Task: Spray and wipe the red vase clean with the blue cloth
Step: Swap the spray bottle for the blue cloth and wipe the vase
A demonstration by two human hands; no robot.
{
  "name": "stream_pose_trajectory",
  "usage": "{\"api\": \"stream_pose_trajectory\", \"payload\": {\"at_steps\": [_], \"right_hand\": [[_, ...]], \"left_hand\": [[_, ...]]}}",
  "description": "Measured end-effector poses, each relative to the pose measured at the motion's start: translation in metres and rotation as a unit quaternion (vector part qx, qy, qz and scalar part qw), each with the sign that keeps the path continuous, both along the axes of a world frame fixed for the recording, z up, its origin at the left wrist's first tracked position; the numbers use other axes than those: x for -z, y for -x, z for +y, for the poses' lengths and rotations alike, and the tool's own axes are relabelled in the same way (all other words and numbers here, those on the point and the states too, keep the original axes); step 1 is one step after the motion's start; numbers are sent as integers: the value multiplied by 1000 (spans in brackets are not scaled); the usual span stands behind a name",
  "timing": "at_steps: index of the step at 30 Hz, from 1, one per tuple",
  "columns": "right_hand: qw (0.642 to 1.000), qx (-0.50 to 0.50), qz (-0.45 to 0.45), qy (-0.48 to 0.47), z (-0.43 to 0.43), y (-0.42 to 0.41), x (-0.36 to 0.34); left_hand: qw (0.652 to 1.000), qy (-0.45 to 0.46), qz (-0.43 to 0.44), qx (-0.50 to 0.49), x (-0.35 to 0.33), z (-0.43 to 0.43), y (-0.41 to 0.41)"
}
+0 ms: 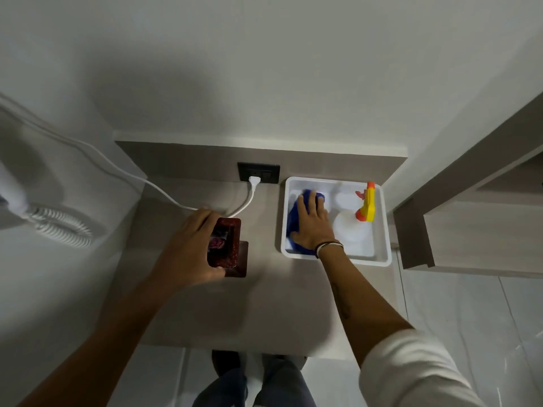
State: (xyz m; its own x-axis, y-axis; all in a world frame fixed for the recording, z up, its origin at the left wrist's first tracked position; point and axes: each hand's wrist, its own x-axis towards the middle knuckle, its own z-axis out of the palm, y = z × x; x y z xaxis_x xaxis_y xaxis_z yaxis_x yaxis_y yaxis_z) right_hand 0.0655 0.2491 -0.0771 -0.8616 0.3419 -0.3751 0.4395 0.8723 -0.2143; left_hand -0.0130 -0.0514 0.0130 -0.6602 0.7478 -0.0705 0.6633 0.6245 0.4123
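Note:
The red vase point(235, 254) is a dark red rectangular one, standing on the grey counter point(264, 304) left of centre, seen from above with its mouth open. My left hand point(188, 245) wraps around its left side and grips it. The blue cloth point(295, 215) lies crumpled in the left half of a white tray point(382, 230). My right hand point(311, 224) lies flat on the cloth, fingers spread over it. A spray bottle point(367, 207) with a yellow and orange head lies in the tray's right half.
A white plug and cable point(252, 183) run from a black wall socket point(258, 172) across the counter's back, right behind the vase. A white wall-mounted dryer with a coiled cord point(58, 224) hangs at the left. A wooden cabinet point(470, 215) juts out at the right.

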Motion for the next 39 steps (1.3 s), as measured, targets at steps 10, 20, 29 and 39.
{"api": "stream_pose_trajectory", "payload": {"at_steps": [10,20,29,39], "right_hand": [[995,-38,-53,-72,8,9,38],[949,165,190,189,6,-7,6],[701,442,414,378,-87,-106,-40],[805,276,433,296,-227,-95,-52]], "left_hand": [[999,9,-31,-39,11,3,-8],[988,-66,-107,-86,4,4,-10],[950,-220,-209,-82,33,-39,6],[946,-238,-219,-37,66,-76,22]]}}
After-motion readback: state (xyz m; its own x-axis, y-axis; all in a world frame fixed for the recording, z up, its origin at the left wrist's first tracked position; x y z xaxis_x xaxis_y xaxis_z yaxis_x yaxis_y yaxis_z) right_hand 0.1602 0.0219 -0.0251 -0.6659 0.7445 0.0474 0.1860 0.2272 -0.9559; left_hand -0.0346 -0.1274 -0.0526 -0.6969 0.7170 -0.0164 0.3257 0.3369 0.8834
